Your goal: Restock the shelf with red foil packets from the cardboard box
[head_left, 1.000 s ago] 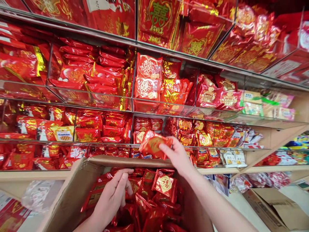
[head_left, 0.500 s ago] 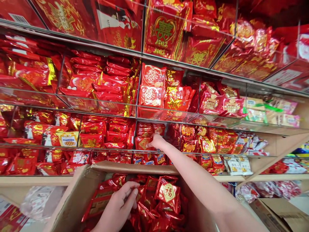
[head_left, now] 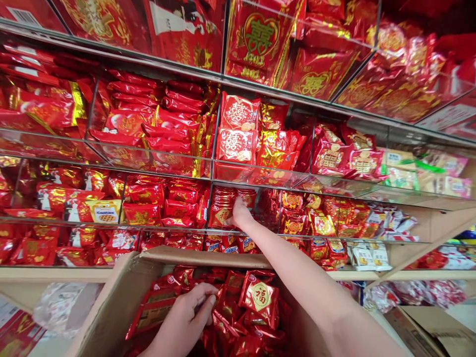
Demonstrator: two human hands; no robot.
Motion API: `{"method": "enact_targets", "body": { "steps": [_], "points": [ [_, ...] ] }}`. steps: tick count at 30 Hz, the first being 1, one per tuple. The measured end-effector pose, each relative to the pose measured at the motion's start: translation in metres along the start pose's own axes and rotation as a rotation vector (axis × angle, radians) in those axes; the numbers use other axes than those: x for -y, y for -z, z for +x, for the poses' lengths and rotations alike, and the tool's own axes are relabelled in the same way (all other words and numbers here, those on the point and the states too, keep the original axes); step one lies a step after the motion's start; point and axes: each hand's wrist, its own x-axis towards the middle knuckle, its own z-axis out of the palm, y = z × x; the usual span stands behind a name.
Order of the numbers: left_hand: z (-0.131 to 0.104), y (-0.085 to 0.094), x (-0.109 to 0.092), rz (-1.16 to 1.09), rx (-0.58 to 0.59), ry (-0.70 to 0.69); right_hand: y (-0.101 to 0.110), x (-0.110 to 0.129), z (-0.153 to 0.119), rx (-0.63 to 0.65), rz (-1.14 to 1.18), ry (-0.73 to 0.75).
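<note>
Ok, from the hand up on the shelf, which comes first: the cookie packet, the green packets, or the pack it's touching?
From the right hand:
1. Red pack, touching it, just left.
2. Yellow cookie packet, far left, same shelf.
3. Green-striped packets, far right, one shelf up.

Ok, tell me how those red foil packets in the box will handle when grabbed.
The red foil packets look glossy, so probably slippery against each other. They are small and puffy, so likely light and crinkly rather than stiff. Heaped loosely in the cardboard box, neighbours may shift where the left hand pinches one.
</note>
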Motion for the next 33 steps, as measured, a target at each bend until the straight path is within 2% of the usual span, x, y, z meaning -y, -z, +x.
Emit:
{"method": "enact_targets", "body": {
  "steps": [5, 14, 24, 33],
  "points": [
    [0.000, -0.002, 0.001, 0.022, 0.018, -0.022, 0.004, 0.007, 0.001, 0.035, -0.047, -0.042],
    [0.002, -0.006, 0.004, 0.003, 0.021, -0.060, -0.006, 0.019, 0.002, 0.050, -0.070, -0.082],
    [0.002, -0.005, 0.004, 0.043, 0.061, -0.067, -0.004, 0.014, 0.003, 0.074, -0.056, -0.113],
    [-0.002, -0.008, 0.019, 0.266, 0.094, -0.244, 0.001, 0.014, -0.005, 0.090, -0.047, -0.068]
  ]
}}
